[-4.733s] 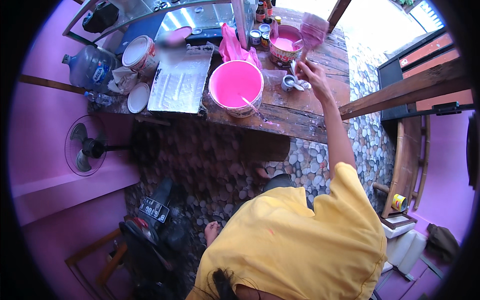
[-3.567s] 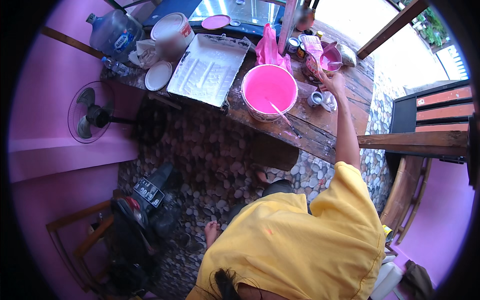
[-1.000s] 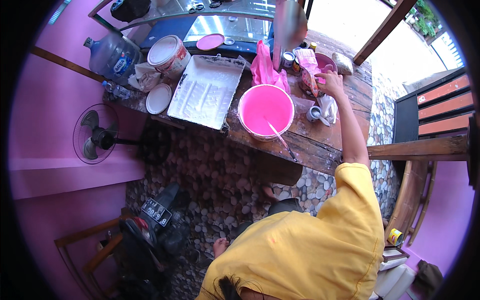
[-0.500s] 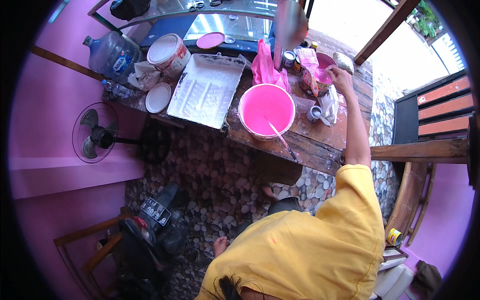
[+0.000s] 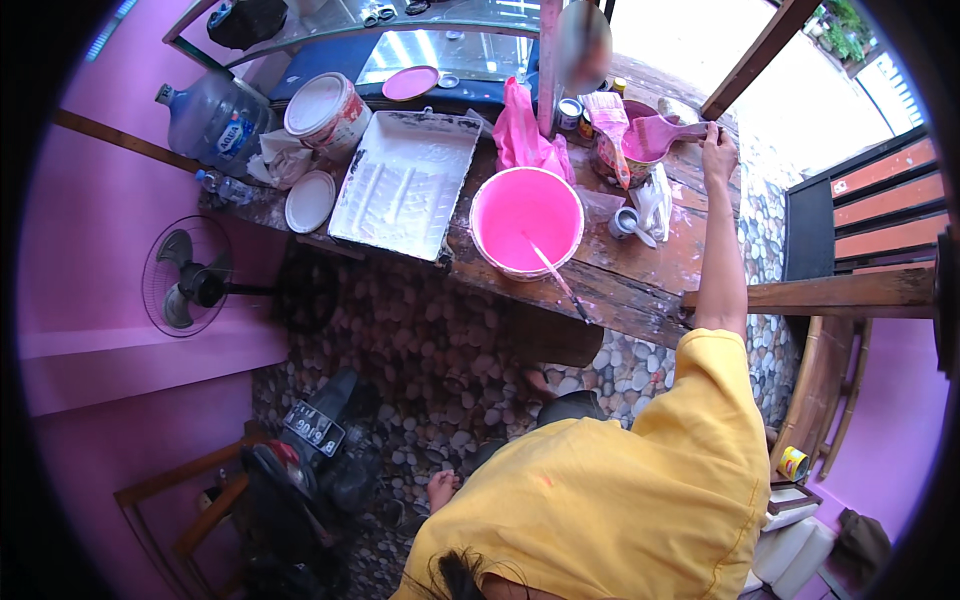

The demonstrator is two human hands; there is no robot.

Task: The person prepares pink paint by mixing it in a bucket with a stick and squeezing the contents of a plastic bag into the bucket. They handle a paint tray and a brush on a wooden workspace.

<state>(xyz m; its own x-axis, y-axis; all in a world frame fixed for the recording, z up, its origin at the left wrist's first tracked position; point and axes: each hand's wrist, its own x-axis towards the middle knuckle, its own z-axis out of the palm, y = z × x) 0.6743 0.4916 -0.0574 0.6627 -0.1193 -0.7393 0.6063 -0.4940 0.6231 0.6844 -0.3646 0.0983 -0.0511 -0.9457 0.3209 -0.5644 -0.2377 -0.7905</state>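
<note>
My right hand is at the far right of the table, closed around the handle of a wide pink-coated paintbrush. Its bristle end is over the mouth of a paint-smeared can. Another paintbrush leans at that can's left side, pink bristles up and orange handle down. Left of it stands a white bucket of pink paint, with a thin stick-like tool resting across its rim. My left hand hangs low beside my body, fingers curled, with nothing visible in it.
A white paint tray, a lidded tub and a water jug stand to the left. A small open tin and a white plastic bag lie near the can. A fan and a motorbike are below left.
My right hand has moved to the right from the can's rim, and the wide paintbrush it holds now shows over the can. My left hand has barely moved.
</note>
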